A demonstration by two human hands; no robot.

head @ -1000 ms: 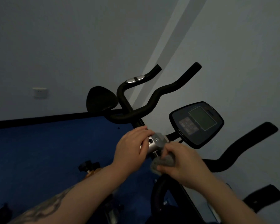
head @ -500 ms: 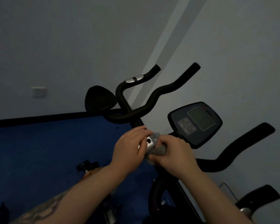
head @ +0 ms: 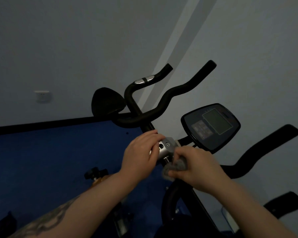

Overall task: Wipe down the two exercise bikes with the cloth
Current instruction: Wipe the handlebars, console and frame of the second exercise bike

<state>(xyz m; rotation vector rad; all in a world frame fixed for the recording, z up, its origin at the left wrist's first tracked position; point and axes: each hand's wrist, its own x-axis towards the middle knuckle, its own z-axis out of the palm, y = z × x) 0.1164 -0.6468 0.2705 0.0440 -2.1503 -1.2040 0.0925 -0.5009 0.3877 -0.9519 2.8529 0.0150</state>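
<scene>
Near the middle of the head view, the small grey fuzzy cloth (head: 176, 166) was bunched up in the right hand (head: 195, 166). That hand's fingers were curled round the cloth and pinched it tight against the post just under the silver metal clamp block (head: 167, 148). The left hand (head: 141, 152) lay over the left side of that clamp, its fingers bent round it, with no cloth in it.

The closer black exercise bike (head: 187, 200) ran from the lower middle of the frame up to its dark flat screen panel (head: 211, 126), right of centre. The other black exercise bike (head: 144, 117) stood behind it, with its curvy black handlebars (head: 163, 103) in the middle and its round black seat (head: 107, 102) to their left.

The cloth looked soft, light and floppy, so it should bend round bars and corners. A loose grip could let it slip out, so a full handful is likely best. The bikes looked hard and heavy and should stay put when rubbed.

The room was very dim. The lower parts of both bikes were cut off or lost in the dark, and most of the cloth was hidden inside the hand. The small white wall plate (head: 42, 96) at the left was blurry.
</scene>
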